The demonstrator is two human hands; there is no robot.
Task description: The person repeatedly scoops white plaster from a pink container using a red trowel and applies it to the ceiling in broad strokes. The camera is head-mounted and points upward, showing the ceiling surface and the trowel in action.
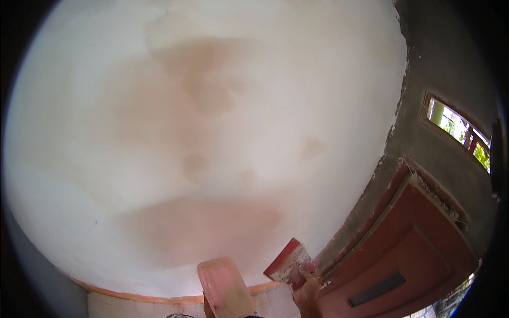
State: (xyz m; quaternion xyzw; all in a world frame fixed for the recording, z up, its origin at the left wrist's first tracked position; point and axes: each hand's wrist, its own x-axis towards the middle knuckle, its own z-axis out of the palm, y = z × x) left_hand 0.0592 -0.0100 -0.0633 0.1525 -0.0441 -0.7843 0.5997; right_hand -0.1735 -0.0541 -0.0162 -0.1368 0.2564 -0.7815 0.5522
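Observation:
My left hand (208,305), partly hidden at the lower edge, holds a pale pink rectangular tray (214,273) with some beige paste inside. Right of it, my right hand (307,294) is closed on a wide scraper (283,261) with a red, paste-smeared blade, held tilted. Behind both tools rises a large white plastered wall (318,90) with uneven beige and pinkish patches. I cannot tell whether the scraper touches it.
A grey rendered wall (445,63) on the right has a small window (450,122) and a red-brown door (403,249) in a rough-edged frame. An orange strip (127,294) runs along the white wall's bottom, above pale floor tiles (114,307).

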